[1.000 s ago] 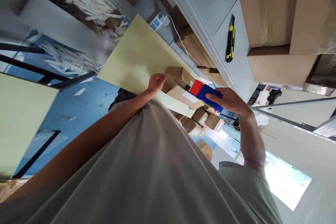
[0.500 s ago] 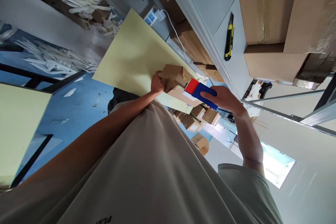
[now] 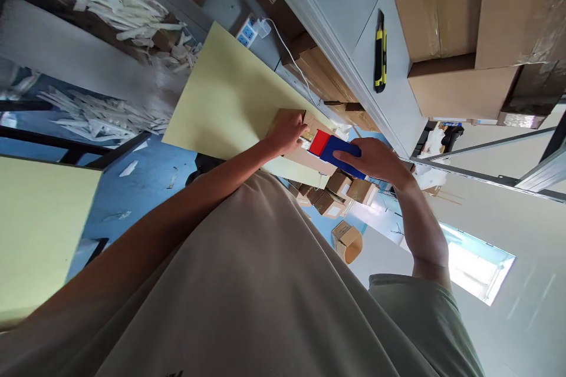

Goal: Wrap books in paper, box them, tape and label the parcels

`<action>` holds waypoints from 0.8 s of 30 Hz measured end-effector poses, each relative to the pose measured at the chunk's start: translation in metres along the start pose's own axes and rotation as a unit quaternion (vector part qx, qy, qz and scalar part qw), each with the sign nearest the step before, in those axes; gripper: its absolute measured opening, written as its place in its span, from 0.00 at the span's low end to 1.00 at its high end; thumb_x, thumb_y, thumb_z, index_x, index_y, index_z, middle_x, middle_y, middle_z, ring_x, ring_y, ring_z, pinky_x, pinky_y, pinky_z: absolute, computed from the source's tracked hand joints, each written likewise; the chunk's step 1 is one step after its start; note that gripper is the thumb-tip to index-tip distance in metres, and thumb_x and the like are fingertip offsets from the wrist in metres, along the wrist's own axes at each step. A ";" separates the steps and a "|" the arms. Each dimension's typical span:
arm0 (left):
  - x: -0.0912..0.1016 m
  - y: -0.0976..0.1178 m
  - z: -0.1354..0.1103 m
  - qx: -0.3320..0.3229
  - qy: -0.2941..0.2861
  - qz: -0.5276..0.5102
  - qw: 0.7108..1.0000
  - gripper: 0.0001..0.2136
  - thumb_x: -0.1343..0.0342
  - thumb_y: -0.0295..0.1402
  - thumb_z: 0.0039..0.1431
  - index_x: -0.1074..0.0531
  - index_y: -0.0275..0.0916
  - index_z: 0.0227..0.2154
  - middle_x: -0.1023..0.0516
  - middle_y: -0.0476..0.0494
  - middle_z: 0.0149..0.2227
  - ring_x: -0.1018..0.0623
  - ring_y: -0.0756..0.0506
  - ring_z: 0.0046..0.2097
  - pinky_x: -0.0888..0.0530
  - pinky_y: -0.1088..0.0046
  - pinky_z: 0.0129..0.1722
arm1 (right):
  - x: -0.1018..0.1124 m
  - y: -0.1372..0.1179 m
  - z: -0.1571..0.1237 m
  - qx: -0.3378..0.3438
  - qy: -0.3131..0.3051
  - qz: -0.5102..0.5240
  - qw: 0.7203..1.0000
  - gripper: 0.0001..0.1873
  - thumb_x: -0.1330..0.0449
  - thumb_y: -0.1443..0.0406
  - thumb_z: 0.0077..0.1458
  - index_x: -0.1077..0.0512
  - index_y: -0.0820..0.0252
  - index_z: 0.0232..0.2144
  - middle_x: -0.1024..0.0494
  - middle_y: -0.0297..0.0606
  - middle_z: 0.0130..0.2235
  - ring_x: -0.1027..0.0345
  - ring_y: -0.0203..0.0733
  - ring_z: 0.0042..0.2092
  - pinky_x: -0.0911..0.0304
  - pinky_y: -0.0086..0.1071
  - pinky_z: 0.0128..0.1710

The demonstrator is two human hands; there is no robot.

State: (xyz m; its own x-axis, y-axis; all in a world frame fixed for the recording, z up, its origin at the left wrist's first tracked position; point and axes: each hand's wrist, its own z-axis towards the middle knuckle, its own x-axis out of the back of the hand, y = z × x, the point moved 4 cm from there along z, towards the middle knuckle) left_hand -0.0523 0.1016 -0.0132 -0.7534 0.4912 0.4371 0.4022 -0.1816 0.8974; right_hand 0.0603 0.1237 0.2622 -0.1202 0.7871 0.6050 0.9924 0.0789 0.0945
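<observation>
left hand (image 3: 288, 129) clamped over cardboard box (image 3: 309, 160) on yellow tabletop (image 3: 230, 100); right hand (image 3: 374, 160) grips blue-red tool (image 3: 328, 146) against box. small boxes (image 3: 340, 187) crowd just beyond hands; utility knife (image 3: 379, 59) well past right hand.

No legible text or labels anywhere.

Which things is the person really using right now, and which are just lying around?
In use: left hand on the cardboard box; right hand holding the blue-and-red tool; yellow board under the box.
Lying about: utility knife, power strip, big cartons, small boxes.
</observation>
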 end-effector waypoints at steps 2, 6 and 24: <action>-0.004 -0.007 0.003 0.011 -0.006 0.027 1.000 0.21 0.35 0.27 0.68 0.16 0.36 0.63 0.24 0.28 0.61 0.25 0.28 0.65 0.27 0.50 0.68 | -0.001 0.003 0.000 0.005 0.009 -0.009 1.000 0.38 0.41 0.28 0.69 0.24 0.53 0.32 0.23 0.41 0.28 0.27 0.49 0.34 0.42 0.41 0.37; -0.007 -0.018 0.000 0.028 -0.004 0.034 0.999 0.21 0.33 0.31 0.70 0.17 0.38 0.63 0.25 0.27 0.61 0.26 0.27 0.66 0.27 0.50 0.68 | -0.004 0.021 0.001 -0.013 0.010 -0.020 1.000 0.37 0.42 0.30 0.70 0.25 0.53 0.30 0.22 0.41 0.28 0.27 0.48 0.33 0.42 0.41 0.36; -0.010 -0.030 -0.013 0.074 0.028 -0.022 0.997 0.31 0.20 0.28 0.56 0.19 0.42 0.62 0.19 0.35 0.55 0.20 0.32 0.61 0.23 0.52 0.69 | -0.100 0.141 0.125 -0.028 -0.075 -0.035 0.996 0.38 0.34 0.32 0.69 0.17 0.62 0.35 0.11 0.52 0.39 0.18 0.49 0.39 0.36 0.36 0.37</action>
State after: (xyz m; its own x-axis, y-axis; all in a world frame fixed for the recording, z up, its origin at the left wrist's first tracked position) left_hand -0.0633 0.0908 -0.0434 -0.7984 0.4460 0.4046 0.4375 -0.0320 0.8986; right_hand 0.2153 0.1323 0.1164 -0.1797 0.8637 0.4709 0.9782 0.1061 0.1787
